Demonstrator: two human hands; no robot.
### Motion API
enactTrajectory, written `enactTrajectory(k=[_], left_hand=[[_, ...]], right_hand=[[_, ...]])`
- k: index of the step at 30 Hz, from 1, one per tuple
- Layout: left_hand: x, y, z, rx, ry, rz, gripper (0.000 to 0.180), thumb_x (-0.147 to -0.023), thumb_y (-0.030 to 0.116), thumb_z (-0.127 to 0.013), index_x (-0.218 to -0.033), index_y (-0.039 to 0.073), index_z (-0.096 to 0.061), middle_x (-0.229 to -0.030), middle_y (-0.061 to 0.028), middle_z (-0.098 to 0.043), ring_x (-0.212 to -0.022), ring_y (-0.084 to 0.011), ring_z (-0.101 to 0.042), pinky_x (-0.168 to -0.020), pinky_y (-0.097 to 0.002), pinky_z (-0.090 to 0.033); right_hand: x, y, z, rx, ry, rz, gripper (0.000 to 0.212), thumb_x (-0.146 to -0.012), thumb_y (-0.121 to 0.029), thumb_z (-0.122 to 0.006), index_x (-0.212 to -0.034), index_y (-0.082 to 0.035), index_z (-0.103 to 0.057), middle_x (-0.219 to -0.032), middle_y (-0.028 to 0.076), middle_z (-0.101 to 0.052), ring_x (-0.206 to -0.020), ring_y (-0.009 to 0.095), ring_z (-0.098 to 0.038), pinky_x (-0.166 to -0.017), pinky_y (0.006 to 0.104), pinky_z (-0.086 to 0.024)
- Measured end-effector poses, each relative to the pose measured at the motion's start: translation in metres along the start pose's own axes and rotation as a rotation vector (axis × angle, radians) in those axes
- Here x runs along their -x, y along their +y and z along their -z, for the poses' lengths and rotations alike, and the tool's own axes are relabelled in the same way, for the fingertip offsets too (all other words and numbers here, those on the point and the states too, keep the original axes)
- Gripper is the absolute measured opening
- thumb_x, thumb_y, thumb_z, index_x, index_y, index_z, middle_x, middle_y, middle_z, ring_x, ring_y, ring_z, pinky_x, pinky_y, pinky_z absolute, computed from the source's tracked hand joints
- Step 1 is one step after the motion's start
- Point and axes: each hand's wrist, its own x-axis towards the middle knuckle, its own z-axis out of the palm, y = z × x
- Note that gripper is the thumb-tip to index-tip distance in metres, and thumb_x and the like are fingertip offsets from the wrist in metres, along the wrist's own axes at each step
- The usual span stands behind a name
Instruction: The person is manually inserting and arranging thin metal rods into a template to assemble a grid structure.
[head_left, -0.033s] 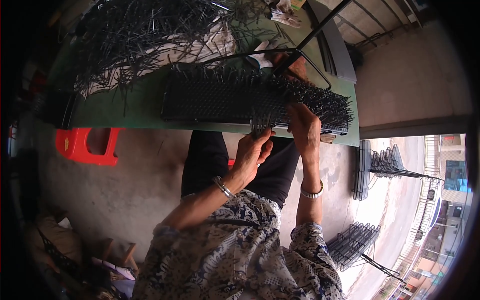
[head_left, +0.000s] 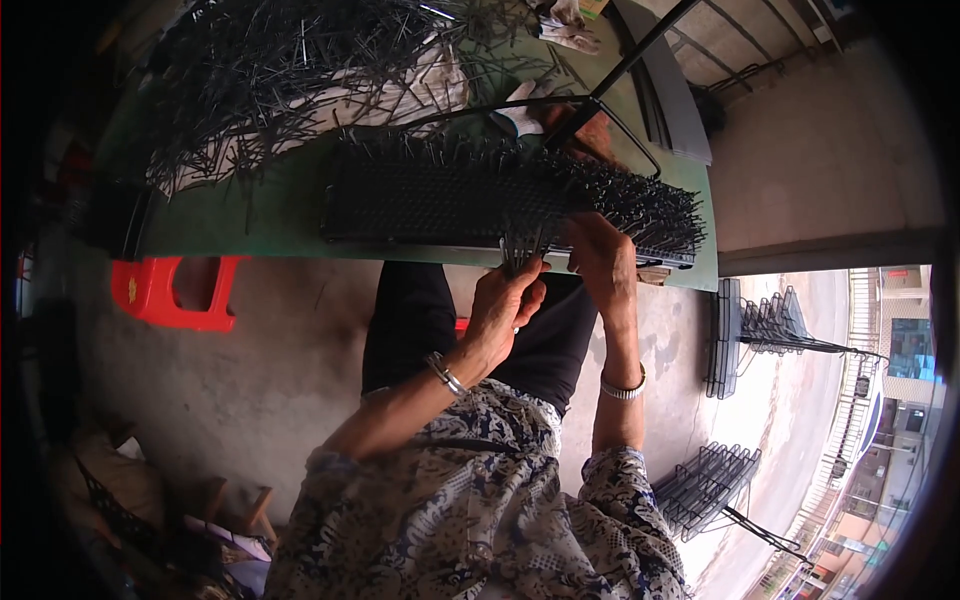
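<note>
My left hand (head_left: 508, 305) is closed around a small bundle of thin dark pins (head_left: 519, 252), which stand up out of the fist. Just to its right, my right hand (head_left: 606, 258) has its fingers drawn together beside the bundle. Whatever those fingertips hold is too small and dark to make out. Both hands are at the near edge of a long black perforated board (head_left: 400, 205) on the green table (head_left: 272, 220). Black pins (head_left: 652, 212) bristle thickly from the board's right part and along its far edge, while its left middle shows bare holes.
A big heap of loose black pins (head_left: 290, 65) lies over a pale cloth (head_left: 432, 82). A black metal frame (head_left: 630, 62) rises behind the board, near a white glove (head_left: 522, 112). A red stool (head_left: 205, 315) stands at left, and wire racks (head_left: 708, 490) at right.
My right hand has shifted slightly left and toward me, nearer the bundle. The left hand keeps its place with the pins.
</note>
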Motion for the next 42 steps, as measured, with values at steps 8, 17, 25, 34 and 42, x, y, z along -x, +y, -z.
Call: enactTrajectory(k=[8,17,25,34,42], left_hand=[[-0.009,-0.006,0.002,-0.027,0.053,0.030,0.032,-0.090,0.037,-0.069,-0.094,0.006,-0.062,-0.079,-0.0069,-0.069,-0.053,-0.0060,-0.050,-0.043,-0.0164,-0.029],[-0.012,-0.004,0.001,-0.053,0.018,0.107,0.027,-0.089,0.033,-0.069,-0.090,0.008,-0.060,-0.079,-0.0095,-0.069,-0.045,-0.0044,-0.038,-0.037,-0.0187,-0.021],[-0.011,-0.004,-0.001,-0.017,0.006,0.071,0.024,-0.089,0.030,-0.070,-0.087,0.008,-0.061,-0.077,-0.0085,-0.068,-0.044,-0.0034,-0.034,-0.037,-0.0191,-0.019],[-0.008,-0.008,-0.001,0.005,-0.012,0.072,0.020,-0.088,0.026,-0.070,-0.086,0.008,-0.063,-0.072,-0.0066,-0.065,-0.043,-0.0036,-0.034,-0.038,-0.0192,-0.020],[-0.008,-0.006,-0.003,-0.001,-0.018,0.046,0.020,-0.087,0.025,-0.072,-0.085,0.007,-0.063,-0.072,-0.0061,-0.065,-0.043,-0.0038,-0.035,-0.038,-0.0192,-0.019]], right_hand=[[0.010,0.006,0.015,-0.222,-0.038,-0.244,0.006,-0.092,-0.006,-0.057,-0.092,-0.001,-0.060,-0.077,0.003,-0.064,-0.061,0.007,-0.056,-0.054,0.0225,-0.044],[-0.019,0.031,0.000,0.166,0.413,0.175,0.002,-0.094,-0.006,-0.056,-0.095,-0.005,-0.058,-0.068,0.007,-0.060,-0.055,0.012,-0.055,-0.054,0.0251,-0.045],[-0.025,0.044,-0.005,0.044,0.361,0.073,0.005,-0.093,-0.006,-0.057,-0.093,-0.004,-0.062,-0.066,0.003,-0.058,-0.058,0.006,-0.052,-0.054,0.0237,-0.044],[-0.021,0.036,-0.004,0.001,0.318,0.112,0.004,-0.092,-0.005,-0.059,-0.092,-0.005,-0.063,-0.069,0.003,-0.059,-0.061,0.010,-0.055,-0.058,0.0250,-0.045],[-0.018,0.031,-0.008,0.567,0.343,0.264,0.004,-0.087,-0.008,-0.062,-0.090,-0.010,-0.064,-0.089,0.010,-0.060,-0.077,0.028,-0.060,-0.066,0.0345,-0.046]])
